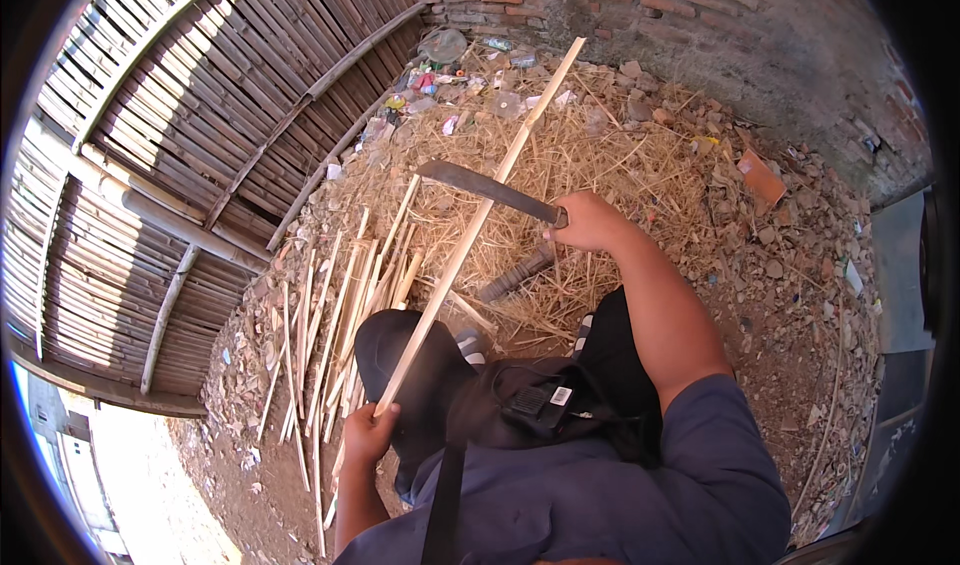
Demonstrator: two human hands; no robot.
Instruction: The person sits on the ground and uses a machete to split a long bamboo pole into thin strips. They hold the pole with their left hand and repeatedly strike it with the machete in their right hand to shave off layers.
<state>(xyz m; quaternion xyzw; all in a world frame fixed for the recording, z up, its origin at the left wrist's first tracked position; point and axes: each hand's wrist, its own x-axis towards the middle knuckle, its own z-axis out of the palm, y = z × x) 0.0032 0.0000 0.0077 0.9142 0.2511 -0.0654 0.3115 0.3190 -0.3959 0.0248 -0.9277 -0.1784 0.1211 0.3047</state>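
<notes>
My left hand (369,433) is closed round the lower part of a long, pale bamboo strip (455,262). The strip slants up and away to the right, passing over my left knee. In my right hand (592,223) is the handle of a machete (470,181) with a dark, broad blade. Its blade points left and crosses the strip about midway; whether the edge bites into it I cannot tell. Below the right hand, a dark ribbed cylindrical piece (517,272) lies on the shavings, one end near my fingers.
Several cut bamboo strips (322,350) lie in a bundle left of my knee. Straw-like shavings (610,165) cover the ground ahead, with litter and rubble around. A slatted bamboo wall (230,95) stands at left, a brick wall (690,25) at the back.
</notes>
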